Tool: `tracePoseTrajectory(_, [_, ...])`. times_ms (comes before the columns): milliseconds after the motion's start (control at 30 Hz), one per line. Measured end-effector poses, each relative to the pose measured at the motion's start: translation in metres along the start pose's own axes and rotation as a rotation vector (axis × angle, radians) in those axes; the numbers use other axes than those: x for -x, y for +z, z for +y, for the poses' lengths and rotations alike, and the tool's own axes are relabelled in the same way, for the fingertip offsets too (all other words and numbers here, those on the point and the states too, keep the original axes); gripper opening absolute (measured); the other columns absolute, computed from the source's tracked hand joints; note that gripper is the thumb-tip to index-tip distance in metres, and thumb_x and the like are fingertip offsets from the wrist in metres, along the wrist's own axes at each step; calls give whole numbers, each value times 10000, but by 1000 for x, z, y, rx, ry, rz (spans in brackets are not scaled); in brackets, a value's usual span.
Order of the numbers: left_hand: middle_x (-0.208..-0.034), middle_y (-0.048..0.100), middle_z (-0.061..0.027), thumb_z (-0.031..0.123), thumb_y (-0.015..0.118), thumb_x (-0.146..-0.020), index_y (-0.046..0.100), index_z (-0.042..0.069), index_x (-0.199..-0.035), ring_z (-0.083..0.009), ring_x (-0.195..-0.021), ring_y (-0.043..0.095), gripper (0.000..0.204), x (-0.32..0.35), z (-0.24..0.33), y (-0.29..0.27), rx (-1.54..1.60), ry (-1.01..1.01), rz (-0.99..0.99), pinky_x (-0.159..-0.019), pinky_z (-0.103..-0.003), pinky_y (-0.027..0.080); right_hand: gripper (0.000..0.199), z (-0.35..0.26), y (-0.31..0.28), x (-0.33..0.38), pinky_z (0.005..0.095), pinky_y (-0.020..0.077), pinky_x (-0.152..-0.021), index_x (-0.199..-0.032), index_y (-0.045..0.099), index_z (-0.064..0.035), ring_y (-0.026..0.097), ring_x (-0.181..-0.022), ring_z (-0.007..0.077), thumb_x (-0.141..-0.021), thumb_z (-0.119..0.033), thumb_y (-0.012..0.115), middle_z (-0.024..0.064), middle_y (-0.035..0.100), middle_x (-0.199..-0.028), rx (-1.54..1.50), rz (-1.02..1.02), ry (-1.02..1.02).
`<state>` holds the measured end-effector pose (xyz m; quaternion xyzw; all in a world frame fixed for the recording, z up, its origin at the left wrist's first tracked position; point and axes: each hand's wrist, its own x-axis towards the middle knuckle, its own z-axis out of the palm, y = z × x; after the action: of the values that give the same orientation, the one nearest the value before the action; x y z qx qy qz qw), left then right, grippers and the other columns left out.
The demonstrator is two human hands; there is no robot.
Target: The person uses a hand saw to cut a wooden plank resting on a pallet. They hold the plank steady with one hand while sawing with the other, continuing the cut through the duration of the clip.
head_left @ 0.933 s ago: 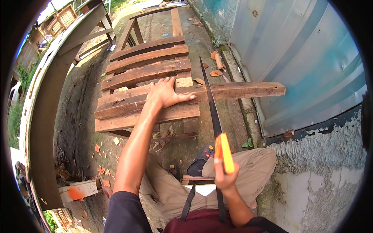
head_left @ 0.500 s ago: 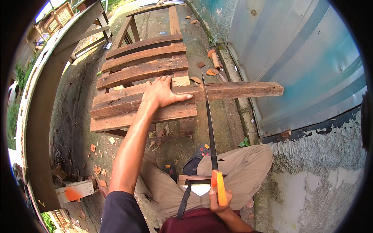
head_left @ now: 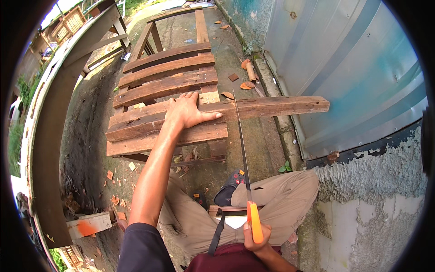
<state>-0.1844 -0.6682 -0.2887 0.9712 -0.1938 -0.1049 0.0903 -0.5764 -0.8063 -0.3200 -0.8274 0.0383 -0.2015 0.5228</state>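
A brown wooden beam (head_left: 281,106) lies crosswise over a low slatted wooden bench (head_left: 170,81), its right part jutting past the bench toward the metal sheet. My left hand (head_left: 186,111) presses down on the beam, fingers spread and thumb stretched to the right. In my right hand (head_left: 257,236) is the orange handle of a handsaw (head_left: 243,158). The saw's long thin blade points away from me and crosses the beam just right of my left thumb and the bench's edge. How deep the blade sits in the wood is hard to see.
At right a corrugated metal sheet (head_left: 349,68) stands close to the beam's end, above a rough wall (head_left: 371,195). A long board structure (head_left: 50,149) runs along the left. Wood scraps (head_left: 110,175) and dry leaves (head_left: 247,85) litter the ground. My bent legs (head_left: 281,190) flank the saw.
The saw has shifted slightly toward me, and its blade shows narrower. My left hand stays pressed in the same place on the beam.
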Motion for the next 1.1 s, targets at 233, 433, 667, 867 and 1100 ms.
tracePoseTrajectory(233, [-1479,581,-215,934,669,-604,495,-21,-1505,-358,-1414,513,1325,-6,4,-2,11,0,14,-1206,-639,282,322,34,58,-181,306,326,-483,-702,592,-2,445,-528,57,-981,-134,684,-41,515,-578,-263,191,154])
tracePoseTrajectory(433, [-1565,492,-205,970,646,-578,452,-20,-1536,-354,-1485,421,1391,-6,-10,4,20,-12,26,-1225,-634,267,99,34,11,-5,356,461,-482,-805,651,46,615,-495,229,-868,-28,668,112,612,-617,-54,34,10])
tracePoseTrajectory(667, [-1534,530,-207,962,644,-603,483,-29,-1512,-338,-1468,451,1354,-8,1,2,8,4,31,-1217,-601,294,320,38,39,-146,324,337,-481,-696,549,-5,431,-526,84,-963,-121,682,33,485,-539,-237,132,228])
tracePoseTrajectory(867, [-1515,541,-232,906,682,-616,485,-26,-1513,-368,-1432,492,1309,-6,-6,1,34,6,47,-1178,-641,307,206,48,35,-69,349,411,-469,-730,602,16,511,-464,186,-910,-59,669,93,530,-549,-204,97,126])
tracePoseTrajectory(1100, [-1529,528,-232,915,667,-624,480,-36,-1513,-370,-1456,463,1315,-3,-4,4,17,9,74,-1209,-632,277,116,25,13,-28,322,445,-487,-801,655,40,560,-466,194,-900,-18,670,92,566,-600,-135,60,59])
